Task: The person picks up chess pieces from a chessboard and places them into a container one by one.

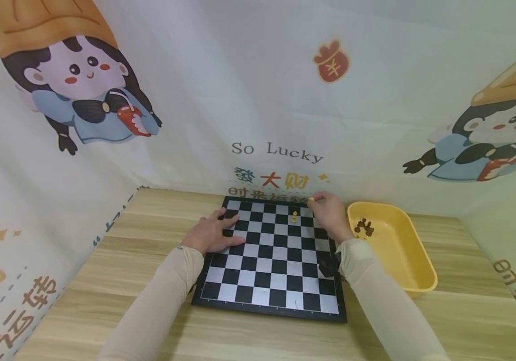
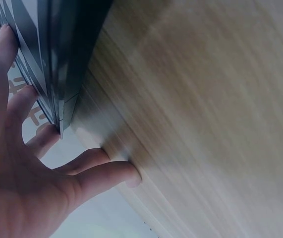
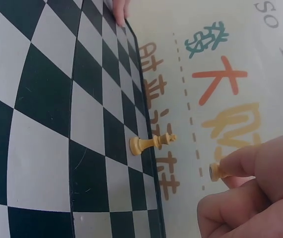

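A black-and-white chessboard (image 1: 264, 250) lies on the wooden table. My left hand (image 1: 213, 233) rests on its left edge with fingers spread; in the left wrist view the left hand (image 2: 37, 183) has some fingers on the board and others against the tabletop. Over the board's far right corner, my right hand (image 1: 331, 213) pinches a small pale yellow chess piece (image 3: 214, 172) between thumb and finger. Most of that piece is hidden by the fingers, so its kind cannot be told. A pale yellow king (image 3: 148, 143) stands upright on the far part of the board.
Right of the board stands a yellow plastic basin (image 1: 393, 245). Several dark brown chess pieces (image 1: 364, 227) lie inside it, partly behind the right wrist. A printed white cloth (image 1: 204, 115) hangs behind and beside the table.
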A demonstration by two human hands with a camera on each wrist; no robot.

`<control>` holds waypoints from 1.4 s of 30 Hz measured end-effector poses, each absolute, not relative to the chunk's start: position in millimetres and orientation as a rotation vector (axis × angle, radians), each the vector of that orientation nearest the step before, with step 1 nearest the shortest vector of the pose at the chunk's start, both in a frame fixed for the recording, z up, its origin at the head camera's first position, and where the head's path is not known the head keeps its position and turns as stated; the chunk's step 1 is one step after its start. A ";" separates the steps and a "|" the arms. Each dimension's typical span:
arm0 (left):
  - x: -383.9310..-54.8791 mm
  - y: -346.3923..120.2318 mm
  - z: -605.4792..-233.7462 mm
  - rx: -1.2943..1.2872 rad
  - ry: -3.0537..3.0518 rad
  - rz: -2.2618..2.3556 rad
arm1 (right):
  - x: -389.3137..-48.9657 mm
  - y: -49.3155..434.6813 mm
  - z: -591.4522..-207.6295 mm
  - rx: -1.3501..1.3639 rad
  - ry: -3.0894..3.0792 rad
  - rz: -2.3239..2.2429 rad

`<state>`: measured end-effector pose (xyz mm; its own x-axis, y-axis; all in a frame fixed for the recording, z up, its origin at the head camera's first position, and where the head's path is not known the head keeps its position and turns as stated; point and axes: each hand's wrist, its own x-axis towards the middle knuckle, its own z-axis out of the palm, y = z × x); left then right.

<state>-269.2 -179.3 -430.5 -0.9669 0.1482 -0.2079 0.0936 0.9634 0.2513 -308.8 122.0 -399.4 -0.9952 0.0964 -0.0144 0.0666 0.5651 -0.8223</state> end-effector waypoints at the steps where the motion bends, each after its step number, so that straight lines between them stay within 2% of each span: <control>1: -269.0 -178.9 -430.8 0.181 2.887 0.357 | -308.4 123.0 -399.4 -0.141 -2.757 1.437; 20: -270.5 -176.9 -432.3 0.186 2.890 0.333 | -292.7 161.2 -365.8 -0.058 -2.818 1.474; 42: -270.9 -178.5 -432.8 0.217 2.889 0.334 | -283.2 209.1 -350.0 0.006 -3.048 1.391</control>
<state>-270.9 -178.5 -432.8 -0.9638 0.1714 -0.2044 0.1202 0.9631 0.2408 -283.2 209.1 -350.0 -0.9783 -0.0894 -0.1869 0.0827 0.6589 -0.7477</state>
